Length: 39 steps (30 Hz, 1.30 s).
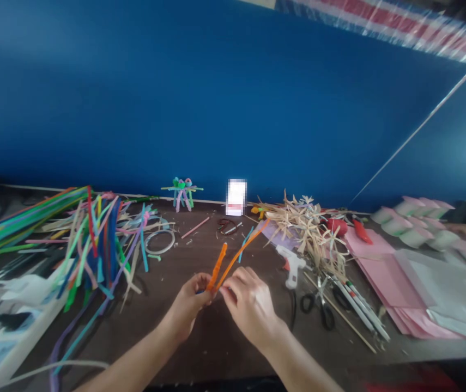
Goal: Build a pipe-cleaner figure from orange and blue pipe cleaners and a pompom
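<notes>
My left hand [187, 305] is closed on the join of an orange pipe cleaner [217, 268], its strands splayed in a V above the brown tabletop [212, 348]. My right hand [251, 307] curls its fingers against the join, grip unclear. A close pinch there gives best control.

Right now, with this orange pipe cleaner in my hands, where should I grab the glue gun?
Take the glue gun by its white handle, coming from your side of the table with your right hand. The gun lies on its side with the handle pointing roughly toward you, so that seems the easiest approach. The scissors lie off to its right, so avoid coming from there.
</notes>
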{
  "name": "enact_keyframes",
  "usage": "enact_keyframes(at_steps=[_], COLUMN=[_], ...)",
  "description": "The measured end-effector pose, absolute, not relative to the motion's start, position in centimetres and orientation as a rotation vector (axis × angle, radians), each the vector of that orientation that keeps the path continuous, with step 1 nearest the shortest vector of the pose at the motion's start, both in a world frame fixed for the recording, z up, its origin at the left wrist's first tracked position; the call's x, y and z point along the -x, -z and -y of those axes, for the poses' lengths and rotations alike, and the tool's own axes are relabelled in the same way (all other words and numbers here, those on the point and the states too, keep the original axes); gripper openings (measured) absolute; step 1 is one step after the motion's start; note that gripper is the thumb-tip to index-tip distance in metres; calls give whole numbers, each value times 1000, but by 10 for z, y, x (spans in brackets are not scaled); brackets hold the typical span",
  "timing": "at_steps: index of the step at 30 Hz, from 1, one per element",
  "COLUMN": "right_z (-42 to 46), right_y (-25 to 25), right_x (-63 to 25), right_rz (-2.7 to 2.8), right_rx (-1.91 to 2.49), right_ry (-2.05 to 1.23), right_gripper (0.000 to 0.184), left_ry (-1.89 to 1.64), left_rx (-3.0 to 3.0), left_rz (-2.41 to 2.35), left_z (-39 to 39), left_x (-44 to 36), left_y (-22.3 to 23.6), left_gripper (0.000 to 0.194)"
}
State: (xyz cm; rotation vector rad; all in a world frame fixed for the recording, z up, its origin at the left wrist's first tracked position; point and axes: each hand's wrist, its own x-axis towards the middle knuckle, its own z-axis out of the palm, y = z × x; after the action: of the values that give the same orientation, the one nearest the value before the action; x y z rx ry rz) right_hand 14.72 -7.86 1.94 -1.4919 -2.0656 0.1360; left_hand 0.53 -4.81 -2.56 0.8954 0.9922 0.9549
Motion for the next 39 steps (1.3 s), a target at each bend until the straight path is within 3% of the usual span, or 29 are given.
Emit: enact_keyframes(at_steps=[6,16,20,25,35,39], right_z=[86,77,76,69,65,66], right_y=[-10,34,22,5,4,-4], right_x=[-162,-282,-267,-205,-178,-171], right_rz=[1869,1361,1514,1934,2041,2126], right_rx=[1407,2228,1839,1264,957,923], right_ry=[-165,164,113,-62,-293,-246], right_gripper=[15,20,16,28,44,34], left_ry=[-946,-955,-965,-837,-622,-586], left_rx=[-788,-715,-661,-487,-136,-91], left_rz=[-1018,-1021,-1015,-895,-523,-522], left_z=[45,44,47,52,60,61], left_x=[0,6,2,1,14,11], left_y=[35,41,34,21,9,10], left_gripper=[20,24,25,25,15,12])
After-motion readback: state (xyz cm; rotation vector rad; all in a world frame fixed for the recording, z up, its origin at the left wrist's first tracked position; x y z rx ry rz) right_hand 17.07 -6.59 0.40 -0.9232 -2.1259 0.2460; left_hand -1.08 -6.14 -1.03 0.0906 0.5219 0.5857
